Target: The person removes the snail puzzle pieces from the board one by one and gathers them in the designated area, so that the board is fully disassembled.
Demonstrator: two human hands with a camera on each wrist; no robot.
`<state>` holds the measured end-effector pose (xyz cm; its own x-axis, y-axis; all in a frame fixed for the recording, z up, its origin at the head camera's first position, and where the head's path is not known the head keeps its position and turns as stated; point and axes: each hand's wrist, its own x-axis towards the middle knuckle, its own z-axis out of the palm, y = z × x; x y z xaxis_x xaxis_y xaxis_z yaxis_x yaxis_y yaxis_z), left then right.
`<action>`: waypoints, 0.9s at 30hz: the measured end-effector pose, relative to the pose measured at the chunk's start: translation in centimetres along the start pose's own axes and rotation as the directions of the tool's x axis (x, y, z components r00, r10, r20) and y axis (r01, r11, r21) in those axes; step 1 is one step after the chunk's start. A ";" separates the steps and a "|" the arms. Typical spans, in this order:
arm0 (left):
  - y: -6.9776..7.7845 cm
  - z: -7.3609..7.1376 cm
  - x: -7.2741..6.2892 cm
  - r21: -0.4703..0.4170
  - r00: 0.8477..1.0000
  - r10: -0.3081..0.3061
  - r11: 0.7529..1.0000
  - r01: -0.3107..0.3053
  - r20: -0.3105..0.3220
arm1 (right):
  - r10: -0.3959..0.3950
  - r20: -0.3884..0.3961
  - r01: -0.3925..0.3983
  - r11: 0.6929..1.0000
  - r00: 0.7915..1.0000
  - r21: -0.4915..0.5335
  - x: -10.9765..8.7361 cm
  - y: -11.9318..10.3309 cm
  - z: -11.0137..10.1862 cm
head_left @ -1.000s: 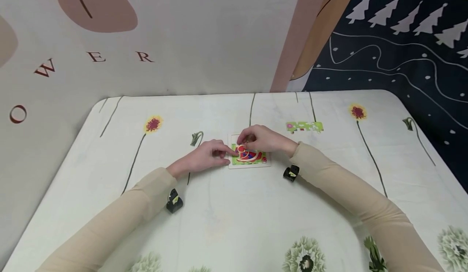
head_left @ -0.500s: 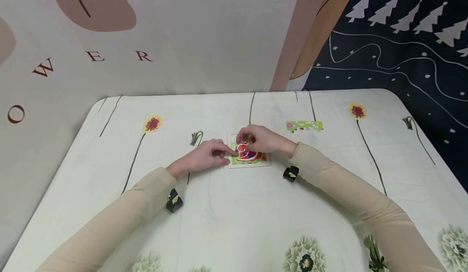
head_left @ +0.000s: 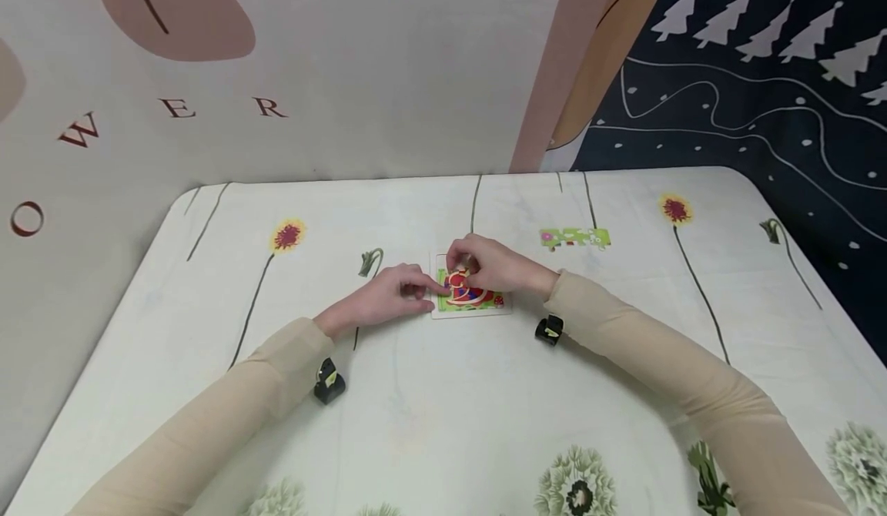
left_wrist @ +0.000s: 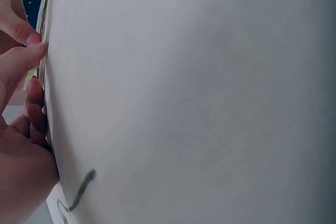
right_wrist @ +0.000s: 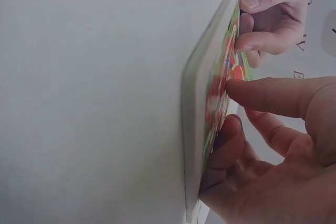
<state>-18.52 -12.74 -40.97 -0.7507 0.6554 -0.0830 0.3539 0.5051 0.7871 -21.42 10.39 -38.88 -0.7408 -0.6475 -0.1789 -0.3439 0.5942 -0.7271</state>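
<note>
A small puzzle board (head_left: 471, 316) with a pale frame and a red, blue and green picture lies at mid-table. My left hand (head_left: 388, 295) comes in from the left. Its index finger reaches onto the picture, and its thumb rests at the board's left edge. Over the board's upper part, my right hand (head_left: 495, 266) pinches a colourful puzzle piece (right_wrist: 239, 71) between thumb and fingers. In the right wrist view that piece stands tilted up from the board; its far side is hidden. The left wrist view shows the left hand (left_wrist: 21, 129) low against the table, with the board mostly covered.
A strip of green puzzle pieces (head_left: 575, 237) lies behind and right of the board. The table is covered by a white cloth (head_left: 430, 393) printed with flowers. A wall hanging (head_left: 388, 77) rises behind its far edge.
The right thumb and fingers have shifted very slightly over the upper part of the board. The left hand keeps its place, and the view drifts a little.
</note>
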 end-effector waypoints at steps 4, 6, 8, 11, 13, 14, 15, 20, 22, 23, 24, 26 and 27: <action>0.1 0.0 0.0 0.001 1.000 -0.014 1.000 0.014 0.003 | -0.007 -0.011 0.007 0.999 1.000 0.036 0.0 0.2 0.0; 0.1 0.0 0.0 0.002 1.000 -0.021 1.000 0.021 0.006 | 0.005 -0.017 -0.004 0.998 1.000 0.062 0.0 0.2 -0.1; 0.2 -0.1 0.0 0.003 1.000 -0.029 1.000 0.029 0.009 | 0.022 -0.025 -0.019 0.996 0.999 0.082 0.0 0.2 -0.2; 0.2 -0.1 0.1 0.009 0.999 -0.034 0.999 0.034 0.015 | 0.058 -0.033 -0.053 0.992 0.998 0.116 -0.1 0.1 -0.3; 0.2 -0.1 0.2 0.009 0.999 -0.032 0.999 0.032 0.019 | 0.078 -0.036 -0.072 0.986 0.996 0.149 -0.1 0.1 -0.4; 0.2 -0.1 0.2 0.007 0.999 -0.032 0.999 0.032 0.020 | 0.086 -0.037 -0.079 0.983 0.996 0.165 -0.2 0.1 -0.4; 0.2 0.0 0.2 0.005 0.999 -0.032 0.999 0.032 0.022 | 0.090 -0.037 -0.082 0.980 0.995 0.179 -0.3 0.1 -0.5; 0.1 0.0 0.1 -0.007 0.999 -0.039 0.999 0.040 0.023 | 0.066 -0.043 -0.055 0.976 0.997 0.208 -0.6 0.4 -0.9; 0.1 0.0 0.2 -0.003 0.999 -0.033 0.999 0.033 0.023 | 0.056 -0.049 -0.044 0.976 0.997 0.213 -0.8 0.5 -1.1; 0.0 0.0 0.2 0.000 0.999 -0.029 1.000 0.029 0.022 | 0.053 -0.052 -0.040 0.976 0.997 0.216 -0.9 0.6 -1.1; 0.0 0.0 0.2 0.001 0.999 -0.027 1.000 0.027 0.022 | 0.054 -0.055 -0.041 0.975 0.997 0.219 -1.0 0.7 -1.2; 0.0 0.0 0.1 0.002 1.000 -0.022 1.000 0.022 0.021 | 0.058 -0.061 -0.042 0.974 0.996 0.224 -1.2 0.8 -1.4; 0.1 0.0 0.1 0.002 1.000 -0.023 1.000 0.023 0.021 | 0.057 -0.066 -0.041 0.973 0.996 0.226 -1.3 1.0 -1.5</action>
<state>-18.62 -12.64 -40.90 -0.7468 0.6552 -0.1136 0.3377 0.5209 0.7840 -21.65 12.52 -38.39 -0.7956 -0.5797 -0.1763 -0.1738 0.4970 -0.8502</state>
